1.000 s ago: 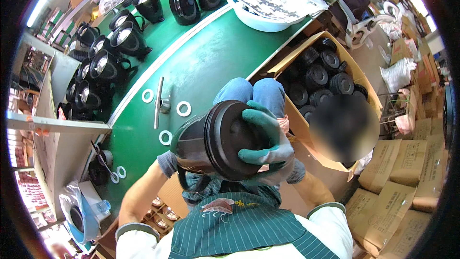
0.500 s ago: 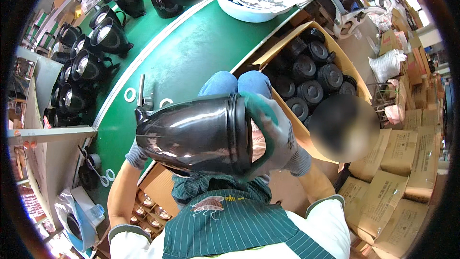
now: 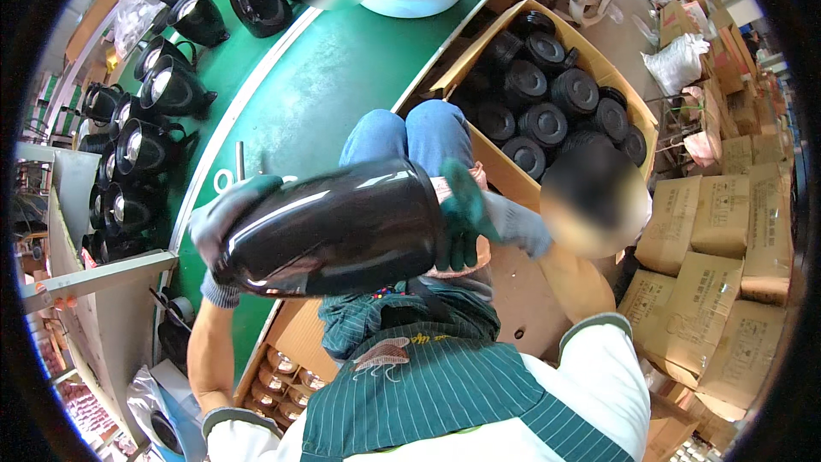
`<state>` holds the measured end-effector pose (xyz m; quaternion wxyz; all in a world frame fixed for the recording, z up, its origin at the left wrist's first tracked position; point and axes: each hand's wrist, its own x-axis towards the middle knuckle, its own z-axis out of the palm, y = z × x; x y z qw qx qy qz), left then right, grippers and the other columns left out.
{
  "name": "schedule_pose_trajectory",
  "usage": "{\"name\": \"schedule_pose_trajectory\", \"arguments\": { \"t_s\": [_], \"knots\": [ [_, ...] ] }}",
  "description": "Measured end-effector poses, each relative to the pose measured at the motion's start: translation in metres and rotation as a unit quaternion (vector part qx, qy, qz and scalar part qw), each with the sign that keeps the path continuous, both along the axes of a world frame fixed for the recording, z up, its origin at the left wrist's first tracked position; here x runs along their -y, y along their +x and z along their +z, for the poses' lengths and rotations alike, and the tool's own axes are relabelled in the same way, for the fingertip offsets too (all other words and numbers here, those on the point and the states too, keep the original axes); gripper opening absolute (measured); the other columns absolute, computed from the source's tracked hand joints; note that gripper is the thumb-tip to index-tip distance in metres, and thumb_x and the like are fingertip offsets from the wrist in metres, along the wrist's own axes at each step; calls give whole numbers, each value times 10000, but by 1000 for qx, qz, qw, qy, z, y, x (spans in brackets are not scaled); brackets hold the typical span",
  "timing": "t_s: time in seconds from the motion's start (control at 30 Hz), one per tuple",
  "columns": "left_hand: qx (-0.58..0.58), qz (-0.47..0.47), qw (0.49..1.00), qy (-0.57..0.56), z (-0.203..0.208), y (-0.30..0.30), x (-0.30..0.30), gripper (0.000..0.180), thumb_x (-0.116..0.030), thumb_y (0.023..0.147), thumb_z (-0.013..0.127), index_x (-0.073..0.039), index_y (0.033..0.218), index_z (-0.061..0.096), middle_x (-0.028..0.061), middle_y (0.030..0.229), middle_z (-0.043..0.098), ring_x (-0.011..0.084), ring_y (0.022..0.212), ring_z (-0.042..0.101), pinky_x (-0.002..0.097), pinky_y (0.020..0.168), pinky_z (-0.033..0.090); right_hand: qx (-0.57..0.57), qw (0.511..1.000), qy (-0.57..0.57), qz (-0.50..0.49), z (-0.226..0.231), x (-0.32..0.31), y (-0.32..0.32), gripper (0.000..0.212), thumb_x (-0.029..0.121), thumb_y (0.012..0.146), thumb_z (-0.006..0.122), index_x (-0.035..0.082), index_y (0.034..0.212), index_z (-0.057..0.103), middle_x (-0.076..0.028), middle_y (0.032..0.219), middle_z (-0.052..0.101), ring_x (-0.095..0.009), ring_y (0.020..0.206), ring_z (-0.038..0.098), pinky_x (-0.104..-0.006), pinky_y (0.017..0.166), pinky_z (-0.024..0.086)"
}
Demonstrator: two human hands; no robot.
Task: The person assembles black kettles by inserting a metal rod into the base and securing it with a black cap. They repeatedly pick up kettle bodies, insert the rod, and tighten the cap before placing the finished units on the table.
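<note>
A glossy black jug body (image 3: 333, 227) lies sideways across my lap. My gloved left hand (image 3: 229, 218) wraps round its left end. At the jug's right end is my right hand (image 3: 469, 216), in a grey glove with a green palm, its fingers bent against the edge. A pinkish cloth (image 3: 472, 258) shows under and behind the right hand; whether the hand also grips it cannot be made out. The jug's handle and spout are hidden.
On the green table (image 3: 282, 111) stand several black jugs (image 3: 171, 85) at the left. A blue basin (image 3: 419, 4) is at the back. To the right is a carton (image 3: 505, 180) of round black parts. Stacked cardboard boxes (image 3: 701, 291) fill the far right. A divided box (image 3: 282, 376) holds shiny pieces.
The jug has turned in my hands, hiding its spout and ringed rim. My left hand has come into view over its left end; my right hand has shifted at the other end.
</note>
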<state>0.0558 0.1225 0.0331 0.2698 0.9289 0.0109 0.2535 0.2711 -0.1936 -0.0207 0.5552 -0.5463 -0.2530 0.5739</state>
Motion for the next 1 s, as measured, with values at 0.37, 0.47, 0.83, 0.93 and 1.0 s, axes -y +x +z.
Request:
{"name": "schedule_pose_trajectory", "arguments": {
  "t_s": [0.37, 0.47, 0.83, 0.93, 1.0],
  "knots": [
    [54, 32, 996, 69, -6, -4, 22, 386, -189, 854, 810, -72, 1216, 745, 151, 1246, 734, 272, 1126, 718, 365, 933, 609, 102, 967, 215, -89, -50, -37, -27, 1216, 824, 780, 631, 63, 1646, 245, -304, 1666, 207, -490, 1521, 270, -575, 1232, 226],
    [48, -81, 957, 276, 32, 0, 24, 281, -160, 823, 764, -82, 1091, 790, 107, 1073, 787, 248, 1017, 766, 342, 872, 624, -98, 993, 59, -29, -64, -29, -25, 1212, 781, 785, 661, 48, 1646, 224, -309, 1665, 198, -497, 1519, 266, -578, 1233, 221],
    [43, -11, 999, -13, -25, 0, 12, 405, -175, 865, 775, -20, 1236, 727, 156, 1228, 731, 278, 1072, 741, 385, 903, 619, 194, 951, 193, -146, -83, -20, -53, 1110, 675, 862, 692, 6, 1629, 249, -283, 1685, 188, -479, 1512, 294, -545, 1221, 295],
    [45, -98, 970, 220, 12, 2, 12, 300, -169, 835, 750, -24, 1097, 772, 159, 1051, 766, 310, 947, 773, 378, 857, 630, 150, 969, 124, -155, -65, -18, -71, 1098, 688, 875, 655, 22, 1637, 231, -274, 1691, 185, -480, 1532, 238, -571, 1230, 227],
    [-1, -9, 1000, -5, -13, -2, 4, 289, -158, 894, 694, -9, 1137, 747, 150, 1136, 756, 266, 998, 761, 379, 873, 629, 181, 966, 122, -138, -24, -31, -51, 1101, 707, 883, 621, 35, 1647, 203, -268, 1696, 179, -479, 1556, 175, -593, 1242, 156]
  ]
}}
